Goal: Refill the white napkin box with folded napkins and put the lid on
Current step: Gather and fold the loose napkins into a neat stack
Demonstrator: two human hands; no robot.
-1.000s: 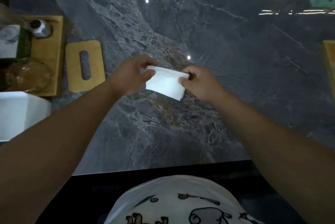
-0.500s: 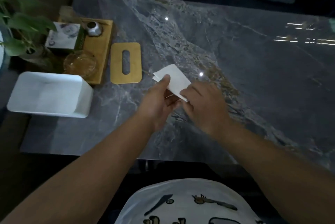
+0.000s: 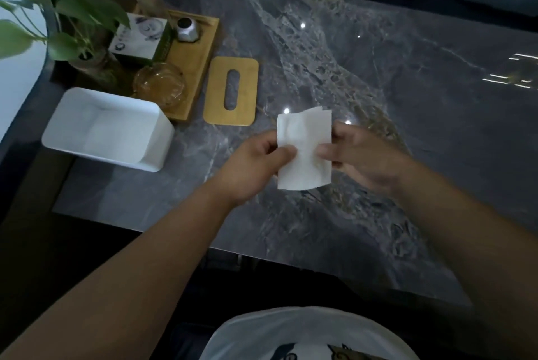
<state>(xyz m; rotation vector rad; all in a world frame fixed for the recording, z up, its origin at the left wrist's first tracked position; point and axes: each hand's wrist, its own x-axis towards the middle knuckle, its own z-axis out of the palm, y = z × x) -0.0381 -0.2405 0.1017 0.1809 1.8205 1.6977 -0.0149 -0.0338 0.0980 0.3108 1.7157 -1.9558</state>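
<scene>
I hold a folded white napkin [image 3: 304, 150] upright above the grey marble table [image 3: 378, 126]. My left hand [image 3: 256, 164] pinches its left edge and my right hand [image 3: 358, 156] pinches its right edge. The white napkin box [image 3: 163, 138] stands open at the table's left, with white napkins lying inside. Its wooden lid [image 3: 231, 91], with an oval slot, lies flat on the table between the box and the napkin.
A wooden tray [image 3: 195, 59] behind the box carries a glass bowl [image 3: 158, 87], a small printed carton [image 3: 139, 39] and a silver faceted pot [image 3: 187, 30]. A leafy plant [image 3: 67, 19] stands at the far left. The table's near edge runs just below my wrists.
The view has swung left and the box, lid and tray have come fully into sight. The napkin has turned from lying tilted between my fingers to standing upright, one hand on each side.
</scene>
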